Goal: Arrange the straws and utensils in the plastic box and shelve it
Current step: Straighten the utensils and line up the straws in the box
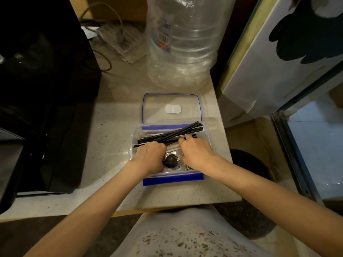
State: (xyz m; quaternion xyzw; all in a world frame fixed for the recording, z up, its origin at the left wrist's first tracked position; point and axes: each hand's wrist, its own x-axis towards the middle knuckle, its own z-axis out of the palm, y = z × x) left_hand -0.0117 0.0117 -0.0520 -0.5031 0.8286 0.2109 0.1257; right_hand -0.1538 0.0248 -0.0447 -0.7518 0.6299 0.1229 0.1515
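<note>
With both hands' fingers (187, 138) clamped on the straws (172, 135), they should be laid flat inside the plastic box (173, 179).

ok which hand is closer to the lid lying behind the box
Right. The right hand reaches further back over the straws, nearer the lid; the left hand sits lower in the box.

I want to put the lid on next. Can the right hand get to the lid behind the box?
Probably yes. The lid lies flat just behind the box, with nothing on top of it. The right hand is already in the box, so it only needs to reach over the straws.
</note>
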